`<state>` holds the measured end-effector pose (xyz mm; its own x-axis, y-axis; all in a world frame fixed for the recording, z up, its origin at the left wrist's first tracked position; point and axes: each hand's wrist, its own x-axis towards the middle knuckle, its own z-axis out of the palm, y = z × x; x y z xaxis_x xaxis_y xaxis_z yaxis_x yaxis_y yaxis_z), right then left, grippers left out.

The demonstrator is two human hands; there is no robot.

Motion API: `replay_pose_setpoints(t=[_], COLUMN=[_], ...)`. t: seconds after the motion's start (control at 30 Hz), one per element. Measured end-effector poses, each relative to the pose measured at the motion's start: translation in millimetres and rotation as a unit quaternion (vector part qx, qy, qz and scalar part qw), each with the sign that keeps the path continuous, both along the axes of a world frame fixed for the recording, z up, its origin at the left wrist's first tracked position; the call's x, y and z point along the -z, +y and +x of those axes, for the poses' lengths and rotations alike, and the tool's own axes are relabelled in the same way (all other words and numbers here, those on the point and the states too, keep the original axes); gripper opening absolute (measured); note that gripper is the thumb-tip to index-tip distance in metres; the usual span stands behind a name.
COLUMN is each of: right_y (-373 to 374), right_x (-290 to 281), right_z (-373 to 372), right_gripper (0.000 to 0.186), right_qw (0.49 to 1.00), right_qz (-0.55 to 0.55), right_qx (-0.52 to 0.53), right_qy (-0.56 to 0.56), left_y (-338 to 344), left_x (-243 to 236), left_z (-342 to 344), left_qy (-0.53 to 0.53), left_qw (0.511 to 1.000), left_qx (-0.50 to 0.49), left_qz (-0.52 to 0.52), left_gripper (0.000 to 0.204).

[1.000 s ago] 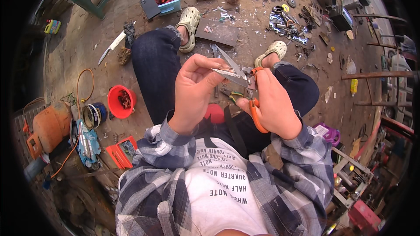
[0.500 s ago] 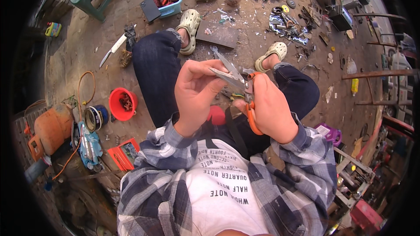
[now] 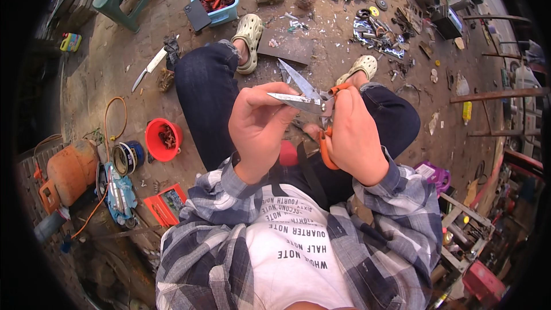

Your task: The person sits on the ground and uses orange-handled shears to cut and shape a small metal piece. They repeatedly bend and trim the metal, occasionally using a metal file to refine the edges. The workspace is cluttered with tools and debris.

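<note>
My right hand [image 3: 359, 138] is wrapped round the orange handles of a pair of scissors [image 3: 301, 99]. The two metal blades are spread apart and point left, toward my other hand. White flecks stick to the lower blade. My left hand [image 3: 258, 129] is closed in a pinch right at that blade, thumb and forefinger close together. Whatever lies between those fingertips is hidden or too small to name. Between my feet lies a dark flat board [image 3: 287, 49] with small bits on it.
A light blue basin [image 3: 230, 11] of reddish-brown pieces stands ahead, a phone [image 3: 197, 15] on its rim. To the left are a knife [image 3: 150, 68], a red bucket [image 3: 175, 150] and a green stool [image 3: 121, 8]. Metal parts [image 3: 373, 34] litter the ground ahead right.
The scissors' blades have opened wider, and the lower blade now shows more of its flat side. Both hands stay in nearly the same place.
</note>
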<state>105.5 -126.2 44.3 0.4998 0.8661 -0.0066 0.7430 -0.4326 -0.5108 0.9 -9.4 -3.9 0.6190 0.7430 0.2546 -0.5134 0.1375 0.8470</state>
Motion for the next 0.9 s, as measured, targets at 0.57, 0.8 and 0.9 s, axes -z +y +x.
replay_pose_setpoints(t=[0.57,0.8,0.9], right_y=[-2.9,-2.4,-2.3], right_x=[1.7,0.9,2.9], right_z=[-1.0,-1.6,-3.8], right_gripper=[0.061,0.060,0.056], right_qw=[0.999,0.999,1.000], right_qz=[-0.027,-0.020,-0.012], right_qx=[-0.028,-0.031,-0.021], right_qy=[0.007,-0.005,0.001], left_y=[-0.1,0.0,0.2], left_x=[3.9,2.2,3.0], left_z=[0.2,-1.3,-1.5], left_qy=[0.023,0.025,0.016], left_qw=[0.998,0.998,0.999], left_qx=[-0.039,-0.027,-0.027], left_qz=[0.050,0.047,0.044], left_gripper=[0.022,0.023,0.023])
